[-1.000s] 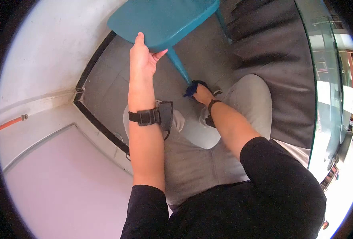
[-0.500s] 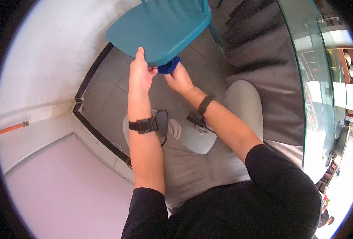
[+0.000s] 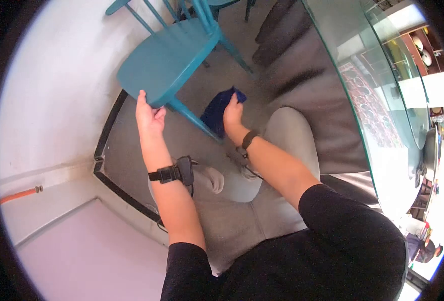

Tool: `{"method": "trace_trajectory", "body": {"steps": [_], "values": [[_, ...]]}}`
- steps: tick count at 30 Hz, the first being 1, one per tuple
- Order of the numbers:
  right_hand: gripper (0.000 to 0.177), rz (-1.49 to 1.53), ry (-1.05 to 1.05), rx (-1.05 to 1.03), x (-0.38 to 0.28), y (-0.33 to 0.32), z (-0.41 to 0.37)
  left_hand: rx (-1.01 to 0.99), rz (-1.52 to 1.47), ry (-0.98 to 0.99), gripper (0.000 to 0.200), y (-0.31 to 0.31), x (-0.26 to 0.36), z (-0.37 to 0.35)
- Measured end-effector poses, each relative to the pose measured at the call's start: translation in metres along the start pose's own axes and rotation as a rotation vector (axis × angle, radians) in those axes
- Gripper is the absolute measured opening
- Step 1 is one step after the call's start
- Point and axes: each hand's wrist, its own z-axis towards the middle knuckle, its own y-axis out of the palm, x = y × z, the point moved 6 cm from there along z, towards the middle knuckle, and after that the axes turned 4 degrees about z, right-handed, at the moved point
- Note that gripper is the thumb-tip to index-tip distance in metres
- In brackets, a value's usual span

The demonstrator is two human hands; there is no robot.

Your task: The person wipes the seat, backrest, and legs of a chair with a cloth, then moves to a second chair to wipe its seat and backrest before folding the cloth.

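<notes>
A teal chair (image 3: 166,52) stands in front of me, its front corner toward me. My left hand (image 3: 149,114) is at that corner, one digit up along the seat's edge and the other fingers bent beneath it, closed on the seat. To the right of the front chair leg, my right hand (image 3: 233,113) is closed around a dark blue cloth (image 3: 215,110). Most of the cloth hangs down to the left of the hand, and a bunched end sticks out above the fingers. Dark straps with small boxes are on both wrists.
A white wall (image 3: 56,85) with a black skirting strip runs along the left. On the right, a brown leather-like cover (image 3: 327,115) hangs beneath a glass tabletop (image 3: 367,110). Behind stands part of another teal chair (image 3: 222,2). Grey floor tiles lie below; a person (image 3: 422,248) is at far right.
My right hand has moved away from the seat corner with the cloth, which now hangs spread out. More of the chair shows, and my left hand remains at its corner.
</notes>
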Motion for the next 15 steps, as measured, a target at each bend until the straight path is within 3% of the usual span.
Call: {"method": "trace_trajectory", "body": {"steps": [1,2,6,7,10,11,15], "values": [[0.073,0.067,0.007,0.006,-0.035,-0.006,-0.004,-0.009,-0.001,-0.001,0.032,0.001,0.002,0.001],[0.068,0.261,-0.025,0.010,-0.054,-0.003,0.005,0.015,0.022,-0.013,0.033,-0.001,0.002,0.001],[0.061,0.392,-0.372,0.013,-0.135,0.003,0.047,0.050,0.148,-0.054,0.036,-0.003,-0.001,-0.009],[0.059,0.277,-0.230,-0.087,-0.161,-0.004,0.031,0.048,0.149,-0.049,0.036,-0.004,-0.002,-0.013],[0.058,0.268,-0.123,-0.240,-0.169,0.002,0.057,0.033,0.206,-0.068,0.037,-0.006,-0.001,-0.020],[0.057,0.374,-0.085,-0.373,-0.162,0.008,0.066,0.046,0.235,-0.075,0.037,-0.010,-0.001,-0.020],[0.053,0.522,-0.075,-0.520,-0.158,0.022,0.037,0.027,0.285,-0.042,0.037,-0.031,0.003,-0.021]]}}
